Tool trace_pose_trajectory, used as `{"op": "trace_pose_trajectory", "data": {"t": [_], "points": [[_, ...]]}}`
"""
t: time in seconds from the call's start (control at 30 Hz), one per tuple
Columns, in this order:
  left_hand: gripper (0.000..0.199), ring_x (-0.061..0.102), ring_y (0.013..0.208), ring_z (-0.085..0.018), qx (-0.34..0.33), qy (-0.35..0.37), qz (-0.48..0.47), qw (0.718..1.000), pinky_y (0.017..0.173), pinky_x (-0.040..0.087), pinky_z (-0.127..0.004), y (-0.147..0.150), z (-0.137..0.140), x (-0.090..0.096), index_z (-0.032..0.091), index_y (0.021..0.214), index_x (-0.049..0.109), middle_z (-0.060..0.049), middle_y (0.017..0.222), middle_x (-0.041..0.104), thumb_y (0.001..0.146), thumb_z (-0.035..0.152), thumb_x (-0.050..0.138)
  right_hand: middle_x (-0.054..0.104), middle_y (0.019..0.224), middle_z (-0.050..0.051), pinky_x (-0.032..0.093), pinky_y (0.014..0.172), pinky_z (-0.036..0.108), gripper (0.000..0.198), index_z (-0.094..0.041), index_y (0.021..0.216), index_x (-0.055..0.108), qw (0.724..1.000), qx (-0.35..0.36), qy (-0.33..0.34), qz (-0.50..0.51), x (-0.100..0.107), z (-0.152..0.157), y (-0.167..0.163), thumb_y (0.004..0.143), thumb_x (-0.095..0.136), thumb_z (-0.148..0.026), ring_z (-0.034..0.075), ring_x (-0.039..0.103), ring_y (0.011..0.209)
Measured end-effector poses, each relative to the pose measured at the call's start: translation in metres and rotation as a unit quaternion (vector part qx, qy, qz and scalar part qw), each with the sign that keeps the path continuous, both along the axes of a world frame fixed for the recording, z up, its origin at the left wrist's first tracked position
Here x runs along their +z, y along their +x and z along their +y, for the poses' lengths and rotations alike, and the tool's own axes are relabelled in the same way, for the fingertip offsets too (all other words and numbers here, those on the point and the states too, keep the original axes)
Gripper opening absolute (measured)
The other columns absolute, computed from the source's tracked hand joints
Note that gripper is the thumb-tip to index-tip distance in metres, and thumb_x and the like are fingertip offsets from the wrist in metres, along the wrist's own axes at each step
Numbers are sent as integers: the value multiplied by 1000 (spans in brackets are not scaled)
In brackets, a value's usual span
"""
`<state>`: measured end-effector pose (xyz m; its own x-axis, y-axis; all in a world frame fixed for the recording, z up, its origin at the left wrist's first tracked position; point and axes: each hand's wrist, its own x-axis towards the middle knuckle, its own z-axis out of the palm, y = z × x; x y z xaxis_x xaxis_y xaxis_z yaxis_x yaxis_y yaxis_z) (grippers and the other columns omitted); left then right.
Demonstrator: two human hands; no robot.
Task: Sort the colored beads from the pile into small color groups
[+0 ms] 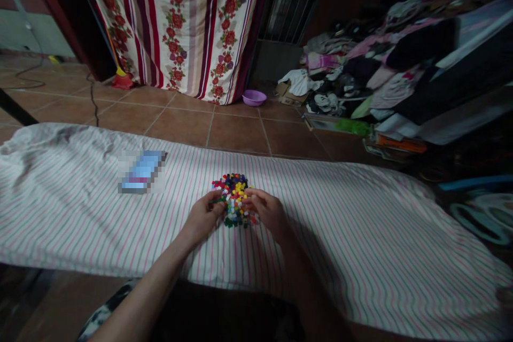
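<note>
A pile of small colourful bead-like pieces (234, 206) lies on the striped cloth. Yellow, red, white, dark blue and green ones show in loose colour groups. At the pile's left edge, my left hand (204, 216) has its thumb and fingers pinched together. A thin dark green bit shows at those fingertips, too small to name. My right hand (267, 212) is over the pile's right side, fingers bent together close to the yellow pieces. Whatever sits between its fingertips is too small to make out.
Pink and grey stripes run across the cloth (340, 224) covering the low surface. A phone-like blurred object (143, 172) lies to the left. Beyond are a tiled floor, a purple basin (254, 98), a flowered curtain (192, 21) and heaped clothes (360, 64).
</note>
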<state>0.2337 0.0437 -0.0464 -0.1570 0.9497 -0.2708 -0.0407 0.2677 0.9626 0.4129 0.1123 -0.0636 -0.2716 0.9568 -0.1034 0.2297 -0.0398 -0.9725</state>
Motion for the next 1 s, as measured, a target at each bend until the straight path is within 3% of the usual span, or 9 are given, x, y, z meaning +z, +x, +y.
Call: {"op": "trace_pose_trajectory", "data": {"t": [0.13, 0.37, 0.57, 0.73, 0.87, 1.0], "points": [[46, 62, 67, -12, 34, -10, -65, 997, 73, 50, -30, -1, 6, 10, 10, 111, 57, -9, 85, 69, 73, 33, 64, 74, 88, 11, 57, 62, 32, 46, -16, 103, 65, 999, 7, -17, 31, 8, -5, 0, 78, 54, -53, 21, 70, 75], [31, 61, 72, -13, 110, 45, 24, 993, 63, 47, -25, -16, 21, 16, 13, 95, 65, -6, 80, 68, 72, 32, 56, 74, 87, 11, 44, 41, 24, 47, -16, 102, 67, 999, 20, -19, 16, -1, 0, 5, 77, 54, -54, 16, 63, 55], [36, 62, 73, -15, 129, 22, 87, 988, 61, 46, -26, -24, 28, 4, 12, 100, 64, -6, 77, 66, 75, 34, 52, 74, 92, 11, 56, 63, 33, 43, -18, 103, 68, 995, -19, 81, -52, -13, 14, 17, 80, 49, -49, 23, 69, 79], [36, 63, 88, -18, 116, 6, 230, 966, 78, 49, -31, -25, 29, 3, 13, 108, 62, -9, 93, 68, 82, 28, 44, 72, 104, 11, 54, 87, 41, 38, -19, 98, 70, 975, -113, 155, -114, -24, 22, 22, 79, 45, -40, 25, 67, 96], [36, 61, 99, -19, 97, 24, 356, 929, 91, 46, -35, -22, 29, 7, 16, 112, 61, -10, 113, 65, 85, 26, 40, 71, 104, 11, 52, 89, 40, 37, -19, 96, 70, 963, -128, 191, -138, -22, 23, 18, 77, 43, -35, 24, 66, 98], [37, 61, 104, -20, 60, 22, 401, 914, 95, 45, -35, -18, 30, 8, 17, 114, 61, -10, 115, 65, 85, 23, 40, 71, 104, 9, 53, 89, 38, 35, -20, 95, 71, 964, -124, 184, -144, -23, 24, 13, 78, 44, -34, 23, 66, 97]]}}
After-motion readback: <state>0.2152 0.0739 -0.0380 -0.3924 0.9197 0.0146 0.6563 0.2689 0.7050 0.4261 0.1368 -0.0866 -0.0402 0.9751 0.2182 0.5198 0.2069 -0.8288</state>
